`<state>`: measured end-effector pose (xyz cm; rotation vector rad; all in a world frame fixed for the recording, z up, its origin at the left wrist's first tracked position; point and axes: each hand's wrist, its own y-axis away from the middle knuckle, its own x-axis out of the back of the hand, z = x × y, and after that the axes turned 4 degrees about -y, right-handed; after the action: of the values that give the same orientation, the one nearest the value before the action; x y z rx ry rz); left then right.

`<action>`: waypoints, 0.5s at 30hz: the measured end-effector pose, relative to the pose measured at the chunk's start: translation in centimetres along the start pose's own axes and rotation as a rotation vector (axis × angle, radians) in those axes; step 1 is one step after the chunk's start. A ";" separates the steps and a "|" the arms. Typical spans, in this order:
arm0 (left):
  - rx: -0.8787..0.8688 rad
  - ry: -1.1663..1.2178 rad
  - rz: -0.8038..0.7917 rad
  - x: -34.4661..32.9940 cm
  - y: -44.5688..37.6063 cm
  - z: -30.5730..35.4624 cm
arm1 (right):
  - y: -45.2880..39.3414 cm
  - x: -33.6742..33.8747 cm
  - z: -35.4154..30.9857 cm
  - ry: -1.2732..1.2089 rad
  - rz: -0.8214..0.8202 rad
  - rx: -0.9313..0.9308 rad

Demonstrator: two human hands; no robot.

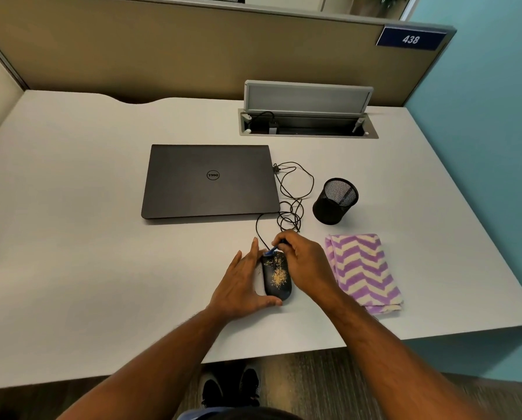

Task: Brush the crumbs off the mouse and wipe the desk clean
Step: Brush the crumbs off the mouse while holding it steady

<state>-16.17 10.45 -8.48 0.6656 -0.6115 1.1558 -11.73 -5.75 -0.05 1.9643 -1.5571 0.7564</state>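
Observation:
A black wired mouse (277, 280) lies on the white desk (102, 268), its top sprinkled with tan crumbs (279, 277). My left hand (244, 283) holds the mouse from the left, fingers along its side and thumb curled round its near end. My right hand (303, 262) pinches a small blue brush (271, 251), whose head touches the far end of the mouse. A folded purple-and-cream chevron cloth (363, 272) lies just right of my right hand.
A shut dark laptop (209, 181) lies behind the mouse, with a tangled black cable (293, 204) at its right. A black mesh pen cup (335, 201) stands beyond the cloth. An open cable hatch (308, 122) sits at the back. The desk's front edge (284, 356) is near.

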 end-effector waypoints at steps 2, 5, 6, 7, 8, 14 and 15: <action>0.012 0.005 -0.007 -0.1 0.0 -0.1 | 0.0 0.0 0.2 0.023 -0.010 -0.010; -0.008 -0.005 0.000 0.0 0.0 0.0 | 0.2 0.0 0.2 -0.012 -0.099 -0.014; -0.011 -0.008 0.001 0.1 0.0 0.0 | 0.1 0.1 0.0 -0.032 -0.097 -0.018; -0.008 -0.013 0.001 0.1 0.0 0.1 | 0.1 0.1 -0.1 -0.048 -0.074 -0.022; -0.002 -0.011 0.004 0.1 0.0 0.1 | 0.0 0.2 -0.1 -0.053 -0.036 -0.018; -0.013 -0.013 0.018 0.0 0.0 0.0 | 0.4 -0.1 -0.2 0.024 -0.128 0.030; -0.017 -0.015 0.023 0.1 0.0 0.1 | 0.4 -0.1 -0.3 0.003 -0.135 0.029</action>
<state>-16.20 10.41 -8.31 0.6546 -0.6425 1.1664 -12.18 -5.57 0.09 2.0653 -1.4028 0.7295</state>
